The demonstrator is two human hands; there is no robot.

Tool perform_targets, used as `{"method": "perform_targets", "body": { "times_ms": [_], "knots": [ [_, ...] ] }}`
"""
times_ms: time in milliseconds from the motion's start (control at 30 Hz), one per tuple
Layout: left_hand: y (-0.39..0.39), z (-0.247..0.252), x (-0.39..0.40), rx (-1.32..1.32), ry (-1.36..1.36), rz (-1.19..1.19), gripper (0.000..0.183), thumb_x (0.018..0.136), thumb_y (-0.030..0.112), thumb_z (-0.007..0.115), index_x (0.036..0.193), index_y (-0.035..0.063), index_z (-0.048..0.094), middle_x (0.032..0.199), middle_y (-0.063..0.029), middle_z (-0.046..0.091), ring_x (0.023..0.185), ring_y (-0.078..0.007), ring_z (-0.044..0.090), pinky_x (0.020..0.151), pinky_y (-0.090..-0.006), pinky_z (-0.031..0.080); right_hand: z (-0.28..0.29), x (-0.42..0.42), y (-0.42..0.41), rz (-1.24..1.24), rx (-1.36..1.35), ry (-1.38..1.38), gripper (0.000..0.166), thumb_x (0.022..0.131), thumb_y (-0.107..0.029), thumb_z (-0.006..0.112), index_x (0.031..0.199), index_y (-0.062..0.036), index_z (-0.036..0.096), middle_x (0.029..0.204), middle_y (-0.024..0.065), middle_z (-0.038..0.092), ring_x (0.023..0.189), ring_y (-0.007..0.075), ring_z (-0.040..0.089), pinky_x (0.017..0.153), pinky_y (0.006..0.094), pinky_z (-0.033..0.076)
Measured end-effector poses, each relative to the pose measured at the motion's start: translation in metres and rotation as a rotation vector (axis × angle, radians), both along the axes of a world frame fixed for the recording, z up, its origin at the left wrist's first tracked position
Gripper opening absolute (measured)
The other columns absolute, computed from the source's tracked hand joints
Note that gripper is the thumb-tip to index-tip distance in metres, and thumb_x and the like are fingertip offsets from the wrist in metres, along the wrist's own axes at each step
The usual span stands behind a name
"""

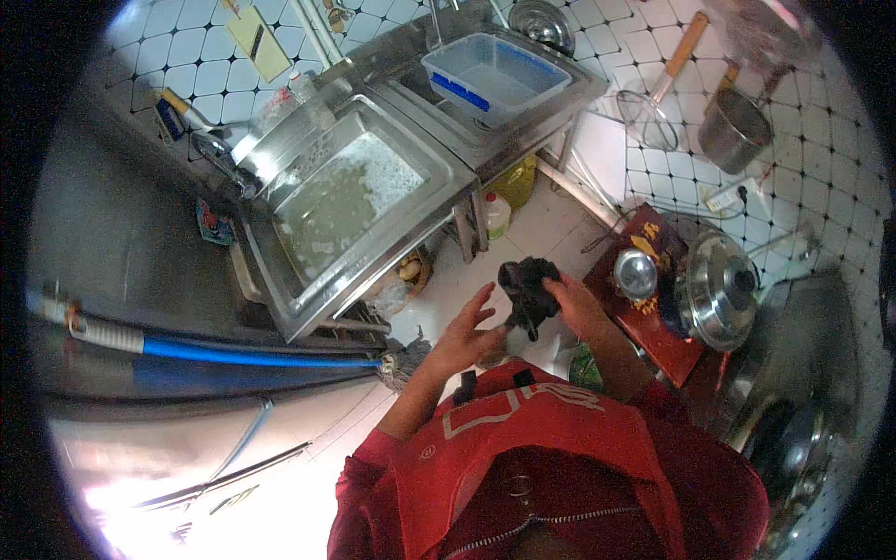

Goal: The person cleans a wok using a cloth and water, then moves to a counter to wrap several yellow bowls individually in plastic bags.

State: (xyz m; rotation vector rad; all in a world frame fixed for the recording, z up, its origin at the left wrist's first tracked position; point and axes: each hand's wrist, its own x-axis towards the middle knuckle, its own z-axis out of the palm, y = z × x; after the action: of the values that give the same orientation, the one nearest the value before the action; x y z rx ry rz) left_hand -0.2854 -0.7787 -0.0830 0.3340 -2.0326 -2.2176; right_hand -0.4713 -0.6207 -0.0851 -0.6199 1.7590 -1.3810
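In the head view my right hand (581, 306) grips the edge of a crumpled black cloth-like item (530, 290) in front of my red apron (553, 413). To the left of that item is my left hand (467, 336), its fingers apart and nothing in them. Whether the fingertips of the left hand touch the black item I cannot tell. Beyond my hands, a steel sink basin (318, 213) holds cloudy, foamy water. A clear plastic tub with blue handles (493, 77) stands over the neighbouring sink.
On the right, a red-brown table (675, 357) bears a small metal bowl (635, 274) and a lidded steel pot (719, 290). A whisk (649, 115) and a saucepan (735, 133) hang on the tiled wall. Left of me are a blue mop handle (259, 355) and a mop head (406, 364).
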Motion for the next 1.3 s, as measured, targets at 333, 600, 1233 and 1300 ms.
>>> {"method": "perform_targets", "body": {
  "times_ms": [333, 600, 1233, 1300],
  "knots": [
    [-0.126, -0.018, -0.056, -0.006, -0.312, 0.129, 0.045, 0.089, 0.019, 0.054, 0.128, 0.0019, 0.04, 0.112, -0.0135, 0.056, 0.101, -0.0197, 0.056, 0.085, -0.0307, 0.045, 0.009, -0.126, -0.203, -0.131, -0.166, 0.793, 0.034, 0.085, -0.02, 0.054, 0.115, -0.0028, 0.051, 0.098, 0.0135, 0.061, 0.091, 0.0283, 0.057, 0.081, 0.0363, 0.044],
    [-0.216, -0.02, -0.087, 0.153, -0.317, 0.154, 0.043, 0.09, 0.018, 0.052, 0.128, 0.002, 0.04, 0.115, -0.0093, 0.055, 0.104, -0.0172, 0.052, 0.09, -0.031, 0.041, -0.066, -0.14, -0.32, 0.274, 0.304, 1.276, 0.06, 0.074, -0.018, 0.065, 0.129, -0.02, 0.042, 0.136, 0.0141, 0.034, 0.128, 0.0338, 0.027, 0.102, 0.0525, 0.022],
    [-0.335, -0.065, -0.047, 0.452, -0.337, 0.591, 0.038, 0.09, 0.013, 0.052, 0.125, 0.0029, 0.044, 0.117, -0.0098, 0.055, 0.111, -0.018, 0.051, 0.093, -0.0317, 0.041, -0.118, -0.28, -0.771, 0.466, 0.41, 1.495, 0.053, 0.082, -0.031, 0.054, 0.133, -0.0245, 0.039, 0.133, 0.0192, 0.038, 0.12, 0.0405, 0.037, 0.1, 0.0491, 0.033],
    [-0.342, -0.068, -0.044, 0.389, -0.338, 0.574, 0.038, 0.09, 0.014, 0.053, 0.125, 0.0036, 0.044, 0.117, -0.0096, 0.056, 0.109, -0.0179, 0.052, 0.092, -0.0315, 0.041, -0.166, -0.343, -0.765, 0.406, 0.186, 1.652, 0.052, 0.083, -0.029, 0.053, 0.132, -0.0196, 0.04, 0.131, 0.0208, 0.041, 0.118, 0.0408, 0.04, 0.099, 0.0474, 0.034]
  ]
}}
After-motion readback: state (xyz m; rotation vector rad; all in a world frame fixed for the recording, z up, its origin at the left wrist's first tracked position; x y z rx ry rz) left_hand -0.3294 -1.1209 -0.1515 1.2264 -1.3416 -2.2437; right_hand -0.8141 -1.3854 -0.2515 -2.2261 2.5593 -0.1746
